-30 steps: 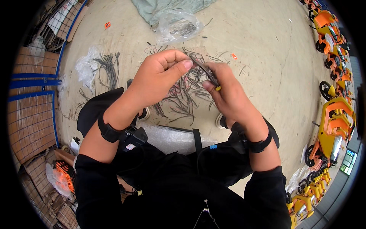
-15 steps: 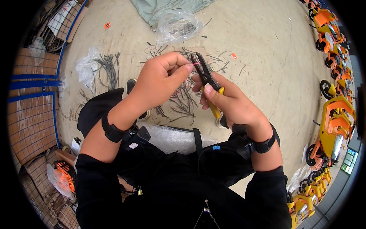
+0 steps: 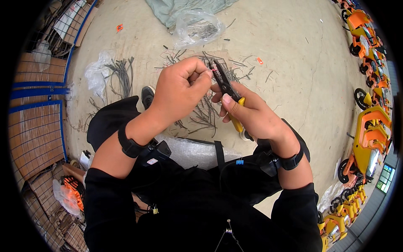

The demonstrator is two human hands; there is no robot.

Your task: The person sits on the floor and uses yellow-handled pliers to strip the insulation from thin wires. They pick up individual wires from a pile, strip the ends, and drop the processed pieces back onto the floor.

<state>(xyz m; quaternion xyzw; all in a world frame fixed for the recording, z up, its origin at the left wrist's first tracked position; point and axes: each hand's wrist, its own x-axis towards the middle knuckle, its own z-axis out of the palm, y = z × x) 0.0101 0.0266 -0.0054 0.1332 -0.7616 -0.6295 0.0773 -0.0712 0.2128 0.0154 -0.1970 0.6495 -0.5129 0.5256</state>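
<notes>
Below, floor (image 3: pixel 289 80) littered with wires (image 3: pixel 204 114), yellow bikes (image 3: pixel 361 139) alongside; right grip (image 3: pixel 255 110) round pliers (image 3: pixel 226 86) (left grip (image 3: pixel 179 90) pinching red wire (image 3: pixel 213 70)).

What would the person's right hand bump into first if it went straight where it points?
The right hand, holding pliers, would probably meet the left hand first, just up and to the left; depth is hard to judge.

Cut cables (image 3: pixel 205 114) are lying below the wire strippers (image 3: pixel 226 88), a cable bundle (image 3: pixel 122 80) is resting left (plastic film (image 3: pixel 95 76) beside it), motorbikes (image 3: pixel 364 140) are lining the right!
</notes>
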